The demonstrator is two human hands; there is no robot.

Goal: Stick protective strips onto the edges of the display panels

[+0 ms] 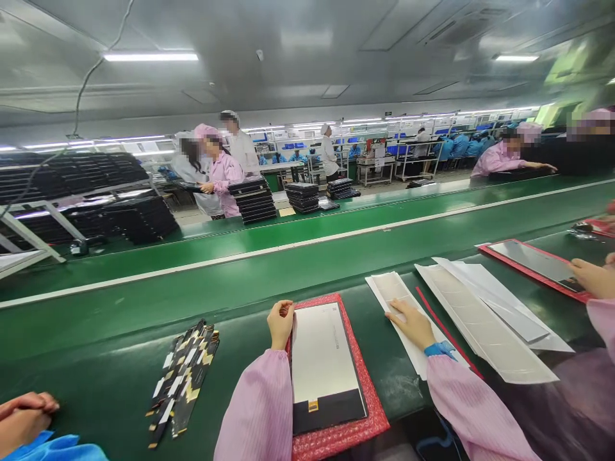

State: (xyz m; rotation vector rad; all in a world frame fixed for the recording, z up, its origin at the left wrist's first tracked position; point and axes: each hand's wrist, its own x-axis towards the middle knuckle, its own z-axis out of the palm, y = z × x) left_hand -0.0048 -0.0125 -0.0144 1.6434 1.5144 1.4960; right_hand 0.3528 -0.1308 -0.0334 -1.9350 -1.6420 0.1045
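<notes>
A display panel (324,349), silvery white with a black lower strip and a small gold connector, lies on red bubble wrap (353,346) in front of me. My left hand (280,323) is at its upper left corner, thumb and fingers pinched together; what they hold, if anything, is too small to make out. To the right, my right hand (410,323) lies with fingers stretched over a white backing sheet (384,288) bearing pale strips, fingertips touching it. Left of the panel is a loose pile of black flex circuit strips (185,378) with white and gold patches.
More white sheets (485,314) and a thin red strip (444,326) lie to the right. Another person's hand (593,275) touches a second panel (533,259); a co-worker's hands (29,413) rest at far left. Beyond the green conveyor (216,272) stand stacked black trays (252,200).
</notes>
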